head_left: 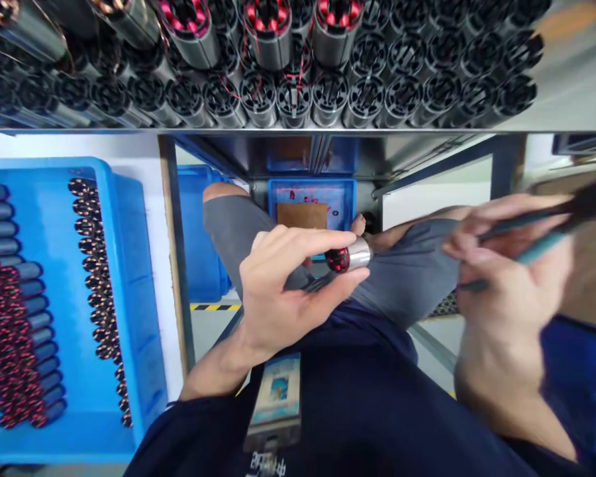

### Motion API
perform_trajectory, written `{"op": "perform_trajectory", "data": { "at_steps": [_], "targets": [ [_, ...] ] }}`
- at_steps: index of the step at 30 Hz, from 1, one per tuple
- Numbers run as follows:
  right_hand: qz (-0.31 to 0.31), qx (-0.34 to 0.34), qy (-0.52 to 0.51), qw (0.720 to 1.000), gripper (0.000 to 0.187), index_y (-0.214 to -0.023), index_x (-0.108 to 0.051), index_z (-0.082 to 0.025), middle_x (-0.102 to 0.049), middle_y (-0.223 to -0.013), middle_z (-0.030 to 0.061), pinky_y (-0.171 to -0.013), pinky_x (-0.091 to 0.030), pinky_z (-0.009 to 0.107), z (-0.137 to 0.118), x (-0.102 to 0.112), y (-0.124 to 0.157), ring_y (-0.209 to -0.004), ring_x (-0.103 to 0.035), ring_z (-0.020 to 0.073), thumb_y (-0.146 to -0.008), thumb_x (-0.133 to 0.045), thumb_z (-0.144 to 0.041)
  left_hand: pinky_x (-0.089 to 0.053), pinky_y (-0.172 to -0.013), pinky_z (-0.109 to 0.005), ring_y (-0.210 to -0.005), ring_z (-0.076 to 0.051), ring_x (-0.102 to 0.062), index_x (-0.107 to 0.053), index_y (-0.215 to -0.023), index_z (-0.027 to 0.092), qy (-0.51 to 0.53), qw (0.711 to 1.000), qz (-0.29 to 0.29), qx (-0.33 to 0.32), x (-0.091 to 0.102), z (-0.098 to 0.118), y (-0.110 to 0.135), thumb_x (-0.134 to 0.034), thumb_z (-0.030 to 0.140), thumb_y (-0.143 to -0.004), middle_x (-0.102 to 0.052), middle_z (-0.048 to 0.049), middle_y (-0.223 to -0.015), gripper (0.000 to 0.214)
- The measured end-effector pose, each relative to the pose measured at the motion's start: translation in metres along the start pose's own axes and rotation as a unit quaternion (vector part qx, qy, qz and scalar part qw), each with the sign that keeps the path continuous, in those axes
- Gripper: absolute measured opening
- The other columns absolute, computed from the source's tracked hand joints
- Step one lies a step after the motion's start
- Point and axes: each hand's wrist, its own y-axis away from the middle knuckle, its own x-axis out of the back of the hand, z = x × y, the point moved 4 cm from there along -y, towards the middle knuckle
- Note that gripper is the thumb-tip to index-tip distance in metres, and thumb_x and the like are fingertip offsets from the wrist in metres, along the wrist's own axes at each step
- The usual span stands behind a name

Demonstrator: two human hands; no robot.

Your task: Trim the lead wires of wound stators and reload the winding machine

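Your left hand point(283, 285) is closed, with thumb and fingers pinching a small motor stator point(348, 257) by its silver sleeve and red-wound end, above your lap. Your right hand point(509, 278) is closed around a slim teal-and-black tool point(541, 246), too blurred to name exactly, and stands well apart from the stator.

Your grey shorts point(407, 271) fill the space below your hands, and a badge point(277, 391) hangs against your navy shirt point(357, 397). Beyond your knees, one small blue tray point(312, 199) holds a brown pad point(302, 215). Yellow-and-black tape point(215, 307) marks the floor point(213, 334).

On your left, one large blue tray point(134, 298) carries two rows of wound cylinders point(20, 311), too many to count exactly. Ahead, a steel shelf point(298, 131) bears dozens of upright stators point(258, 99), three clearly red-wound.
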Motion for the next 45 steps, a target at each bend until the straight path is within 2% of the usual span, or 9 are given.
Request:
{"op": "perform_trajectory", "data": {
  "at_steps": [6,10,14,20,21,26,30,39,45],
  "targets": [
    [-0.070,0.085,-0.047,0.993,0.038,-0.130,-0.097,-0.039,-0.088,-0.096,0.0023,-0.072,-0.059,0.050,-0.055,-0.063,0.024,-0.077,-0.073,0.0273,-0.102,-0.093,-0.014,-0.057,-0.061,-0.029,-0.063,-0.006,-0.064,-0.089,-0.135,0.029,0.041,0.999,-0.018,0.013,-0.019,-0.002,0.003,-0.101,0.022,-0.108,-0.095,0.0027,-0.127,0.030],
    [-0.083,0.072,-0.083,0.990,0.022,-0.113,-0.092,-0.036,-0.089,-0.098,0.0032,-0.073,-0.062,0.048,-0.054,-0.068,0.019,-0.084,-0.078,0.0279,-0.104,-0.098,-0.017,-0.077,-0.081,-0.030,-0.090,-0.014,-0.088,-0.092,-0.140,0.034,0.084,0.995,-0.019,0.044,-0.026,-0.004,0.010,-0.104,0.019,-0.105,-0.094,0.0007,-0.135,0.040],
    [-0.065,0.046,-0.147,0.986,0.005,-0.109,-0.090,-0.034,-0.080,-0.091,0.0021,-0.069,-0.056,0.043,-0.043,-0.073,0.021,-0.078,-0.070,0.0235,-0.111,-0.094,-0.032,-0.084,-0.097,-0.030,-0.116,-0.021,-0.097,-0.090,-0.143,0.035,0.249,0.961,-0.015,0.117,-0.034,-0.015,0.018,-0.113,0.025,-0.100,-0.094,-0.0005,-0.146,0.050],
    [-0.086,-0.009,-0.124,0.989,0.009,-0.106,-0.089,-0.036,-0.076,-0.093,0.0027,-0.070,-0.060,0.044,-0.051,-0.076,0.027,-0.083,-0.072,0.0258,-0.114,-0.091,-0.039,-0.084,-0.109,-0.034,-0.141,-0.023,-0.093,-0.090,-0.128,0.036,0.395,0.898,0.013,0.191,-0.046,-0.032,0.028,-0.104,0.040,-0.111,-0.094,0.0042,-0.146,0.022],
    [-0.097,-0.025,-0.111,0.989,0.002,-0.114,-0.092,-0.038,-0.076,-0.095,0.0029,-0.072,-0.061,0.045,-0.053,-0.072,0.028,-0.086,-0.074,0.0273,-0.114,-0.091,-0.040,-0.085,-0.108,-0.036,-0.142,-0.023,-0.092,-0.088,-0.126,0.036,0.387,0.900,0.025,0.199,-0.046,-0.035,0.029,-0.102,0.043,-0.113,-0.094,0.0042,-0.146,0.021],
    [-0.213,-0.006,0.003,0.977,0.066,-0.177,-0.078,-0.050,-0.082,-0.108,0.0035,-0.088,-0.069,0.050,-0.053,-0.043,0.037,-0.092,-0.080,0.0291,-0.116,-0.077,-0.024,-0.085,-0.093,-0.040,-0.126,-0.025,-0.095,-0.073,-0.129,0.032,0.230,0.951,0.057,0.198,-0.039,-0.042,0.034,-0.088,0.078,-0.116,-0.091,-0.0037,-0.151,0.050],
    [-0.256,0.033,0.053,0.965,0.078,-0.180,-0.077,-0.048,-0.088,-0.123,0.0043,-0.091,-0.072,0.048,-0.043,-0.034,0.047,-0.098,-0.082,0.0294,-0.109,-0.081,-0.016,-0.085,-0.091,-0.045,-0.139,-0.030,-0.092,-0.072,-0.130,0.032,0.132,0.973,0.062,0.176,-0.030,-0.033,0.031,-0.079,0.082,-0.120,-0.088,-0.0054,-0.157,0.051],
    [-0.247,0.019,0.045,0.968,0.076,-0.177,-0.079,-0.044,-0.090,-0.131,0.0050,-0.095,-0.072,0.047,-0.036,-0.037,0.051,-0.109,-0.084,0.0299,-0.108,-0.078,-0.012,-0.079,-0.125,-0.062,-0.149,-0.031,-0.087,-0.079,-0.126,0.032,0.017,0.992,0.062,0.109,-0.022,-0.010,0.023,-0.080,0.073,-0.123,-0.091,-0.0051,-0.147,0.041],
    [-0.222,0.019,0.046,0.974,0.076,-0.171,-0.083,-0.049,-0.092,-0.117,0.0014,-0.079,-0.069,0.046,-0.035,-0.039,0.053,-0.088,-0.079,0.0275,-0.105,-0.083,-0.013,-0.077,-0.127,-0.069,-0.141,-0.032,-0.089,-0.082,-0.120,0.034,-0.012,0.991,0.059,0.117,-0.021,-0.010,0.028,-0.080,0.072,-0.123,-0.091,-0.0053,-0.142,0.039]
  ]
}}
